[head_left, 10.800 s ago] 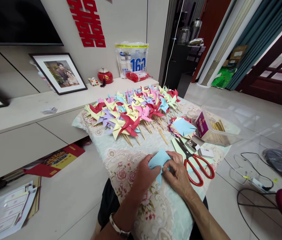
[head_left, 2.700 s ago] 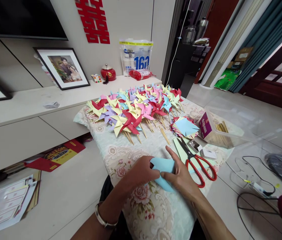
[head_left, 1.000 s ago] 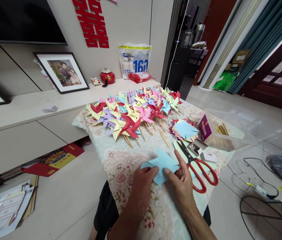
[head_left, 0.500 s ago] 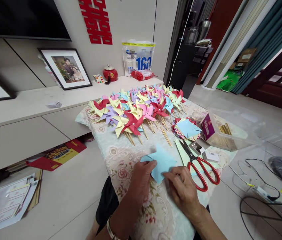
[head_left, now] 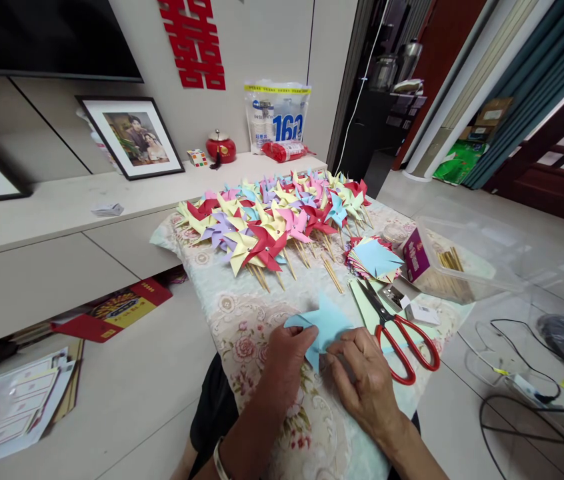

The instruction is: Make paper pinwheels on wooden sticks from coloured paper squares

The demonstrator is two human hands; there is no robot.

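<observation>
Whereas a second ago the light-blue paper square (head_left: pixel 323 325) lay spread flat, both hands, left hand (head_left: pixel 287 363) and right hand (head_left: pixel 362 373), now pinch its folded corners, red scissors (head_left: pixel 402 333) at three o'clock.

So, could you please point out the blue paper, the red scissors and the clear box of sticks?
blue paper (head_left: pixel 329 320): head view, flat middle.
red scissors (head_left: pixel 415 347): head view, handle loop.
clear box of sticks (head_left: pixel 462 263): head view, front wall.

A large red paper double-happiness character, 囍 (head_left: pixel 193 41), hangs on the pale wall. Below it, the white and blue plastic pack (head_left: pixel 276 120) standing on the long pale shelf bears the big number 160; its smaller print is unreadable
</observation>
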